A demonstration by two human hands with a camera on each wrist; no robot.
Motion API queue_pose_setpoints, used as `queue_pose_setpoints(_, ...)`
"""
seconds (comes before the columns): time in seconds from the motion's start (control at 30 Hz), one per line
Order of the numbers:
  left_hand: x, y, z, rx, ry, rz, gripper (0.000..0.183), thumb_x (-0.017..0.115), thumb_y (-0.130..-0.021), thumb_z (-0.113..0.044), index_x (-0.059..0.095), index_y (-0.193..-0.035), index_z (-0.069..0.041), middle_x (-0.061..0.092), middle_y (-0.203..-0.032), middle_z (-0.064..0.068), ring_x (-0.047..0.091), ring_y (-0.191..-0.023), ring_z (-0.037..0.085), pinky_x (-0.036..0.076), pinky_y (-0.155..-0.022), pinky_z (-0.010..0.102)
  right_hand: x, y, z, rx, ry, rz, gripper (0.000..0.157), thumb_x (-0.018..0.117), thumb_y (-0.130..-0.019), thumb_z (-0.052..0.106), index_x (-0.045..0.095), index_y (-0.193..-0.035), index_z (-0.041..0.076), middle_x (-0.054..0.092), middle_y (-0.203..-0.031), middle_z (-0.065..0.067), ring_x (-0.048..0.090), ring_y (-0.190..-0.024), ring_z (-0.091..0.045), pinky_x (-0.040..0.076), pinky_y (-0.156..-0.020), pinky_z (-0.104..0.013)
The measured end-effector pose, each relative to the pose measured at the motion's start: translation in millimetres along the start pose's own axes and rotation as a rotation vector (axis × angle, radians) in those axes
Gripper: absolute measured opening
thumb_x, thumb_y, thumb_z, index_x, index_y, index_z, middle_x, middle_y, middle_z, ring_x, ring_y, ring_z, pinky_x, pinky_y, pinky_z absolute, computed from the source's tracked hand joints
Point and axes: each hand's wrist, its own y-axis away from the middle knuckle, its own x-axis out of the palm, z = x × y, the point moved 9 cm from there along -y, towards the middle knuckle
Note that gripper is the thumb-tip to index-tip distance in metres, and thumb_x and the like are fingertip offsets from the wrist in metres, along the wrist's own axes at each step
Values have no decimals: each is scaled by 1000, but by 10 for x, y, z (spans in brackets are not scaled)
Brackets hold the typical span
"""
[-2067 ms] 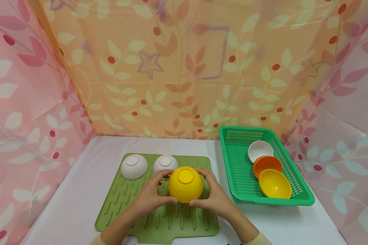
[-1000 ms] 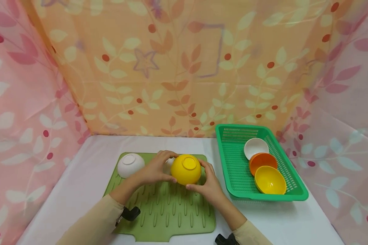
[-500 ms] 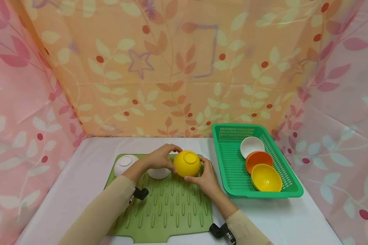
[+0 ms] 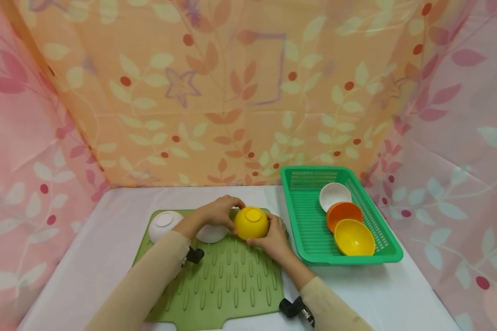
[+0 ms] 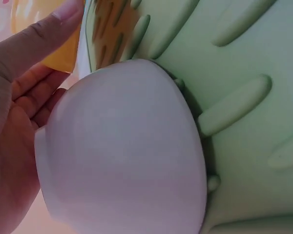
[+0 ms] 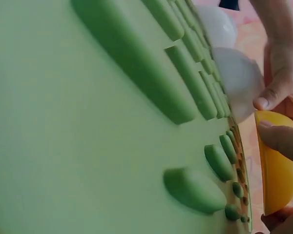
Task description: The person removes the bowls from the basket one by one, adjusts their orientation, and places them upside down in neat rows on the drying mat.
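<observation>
Both hands hold an upside-down yellow bowl over the back right part of the green drying mat. My left hand grips its left side, thumb in front and fingers behind. On the other side my right hand grips it the same way. An upturned white bowl rests on the mat under my left hand and partly hidden by it; the left wrist view shows this white bowl up close. In the right wrist view the yellow bowl has its rim facing the mat, close over it.
Another upturned white bowl sits at the mat's back left corner, partly behind the left wrist. Right of the mat stands a green basket holding a white bowl, an orange bowl and a yellow bowl. Patterned curtains enclose the table.
The held yellow bowl has moved from over the mat's middle to its back right, beside the white bowl, and lower. The head view has shifted slightly to the right.
</observation>
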Motion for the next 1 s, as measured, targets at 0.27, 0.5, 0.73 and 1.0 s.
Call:
queue_pose_setpoints(0.27,70,-93,-25,20,-81,30,70,98,-67,-30,65,-128,-19,65,-127,-4,52,-123,21,42,-109,45,20,-32,-36,35,157,-9,103,98,-66,37,44,-145,2,48,-141,-20,42,-130,-39,30,-108,-58)
queue_pose_setpoints(0.5,109,-127,-51,3,-155,50,70,98,-68,-31,65,-128,-18,64,-124,-2,55,-115,19,46,-105,42,22,-23,-50,10,194,-19,102,99,-65,35,44,-143,1,47,-140,-20,41,-130,-39,30,-107,-58)
queue_pose_setpoints(0.73,49,-106,-102,36,-96,47,72,96,-71,-30,63,-133,-14,64,-130,0,54,-124,22,43,-109,43,40,-12,-31,-13,190,-10,102,98,-66,36,44,-145,2,47,-141,-20,40,-132,-39,30,-106,-58)
queue_pose_setpoints(1.0,-1,-117,-215,110,153,12,68,90,-80,-32,61,-137,-10,62,-135,0,53,-129,25,42,-111,47,43,-7,-70,-26,208,-6,105,97,-68,38,41,-149,0,44,-146,-23,39,-135,-41,29,-109,-59)
